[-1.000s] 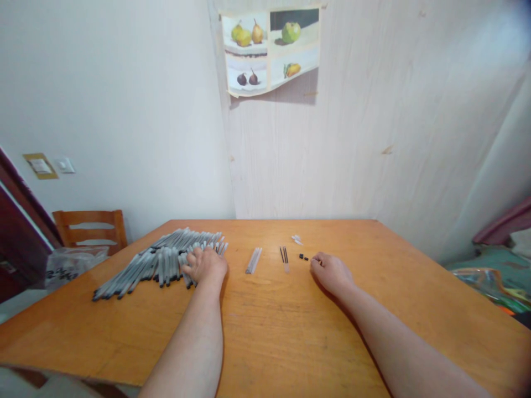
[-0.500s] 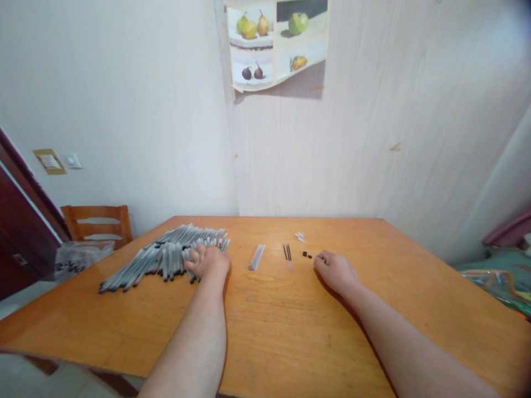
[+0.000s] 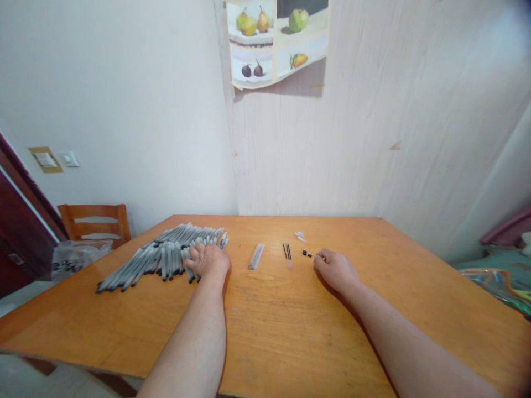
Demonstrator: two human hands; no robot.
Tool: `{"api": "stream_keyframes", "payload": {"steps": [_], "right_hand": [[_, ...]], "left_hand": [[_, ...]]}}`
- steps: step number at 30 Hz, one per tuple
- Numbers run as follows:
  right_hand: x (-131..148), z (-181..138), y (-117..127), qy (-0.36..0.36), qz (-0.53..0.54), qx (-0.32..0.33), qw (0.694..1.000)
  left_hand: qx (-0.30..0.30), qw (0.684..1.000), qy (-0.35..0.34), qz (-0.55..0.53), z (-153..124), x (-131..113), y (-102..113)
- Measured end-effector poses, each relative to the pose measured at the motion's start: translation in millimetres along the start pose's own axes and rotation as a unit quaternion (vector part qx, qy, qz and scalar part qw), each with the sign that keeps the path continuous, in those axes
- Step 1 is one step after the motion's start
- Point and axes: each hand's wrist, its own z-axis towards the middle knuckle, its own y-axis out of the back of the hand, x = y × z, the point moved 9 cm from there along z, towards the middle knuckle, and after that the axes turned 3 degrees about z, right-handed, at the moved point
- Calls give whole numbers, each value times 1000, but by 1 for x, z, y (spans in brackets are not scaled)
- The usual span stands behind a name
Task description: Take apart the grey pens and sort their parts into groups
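Note:
My left hand (image 3: 207, 260) lies with fingers spread over the right edge of a large pile of pens (image 3: 170, 257), which have translucent grey barrels and black ends. On the right, my right hand (image 3: 335, 268) rests on the table with its fingers curled in; what they hold, if anything, is hidden. Just left of its fingertips are small black plugs (image 3: 305, 252). Dark pen refills (image 3: 287, 251) lie side by side near the middle. Clear empty pen barrels (image 3: 256, 256) sit between the refills and my left hand. Small whitish pen caps or tips (image 3: 300, 236) lie farther back.
Everything lies on a wooden table (image 3: 282, 331) whose far edge meets the wall. A wooden chair (image 3: 97, 224) and a plastic bag (image 3: 78, 257) stand beyond its left side. A fruit picture (image 3: 274, 47) hangs on the wall. Bags and cloth (image 3: 495, 276) lie at the right.
The view has shifted very slightly. Both hands keep their places and postures, and the pens and parts have not moved.

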Motion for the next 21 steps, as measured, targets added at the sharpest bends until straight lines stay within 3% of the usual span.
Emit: {"api": "stream_keyframes", "payload": {"steps": [6,8,10,12,15,19,21], "right_hand": [[1,1,4,-15,6,-16,1000],[1,1,5,-22,10,-22,999],[0,1,5,-26,20,-30,999],[2,2,5,-21,37,-38,998],[8,1,6,6,80,-49,996],[21,-2,6,32,172,-53,983],[28,-5,6,39,233,-50,970]], "left_hand": [[-77,993,-57,-75,-12,-19,29],[-58,986,-77,-137,-16,-30,31],[19,961,-84,-263,-20,-43,21],[122,901,-79,-410,-29,-59,6],[222,835,-83,-497,-47,-81,-7],[371,667,-62,-642,-78,-105,-14],[410,625,-66,-662,-92,-114,-10]]}}
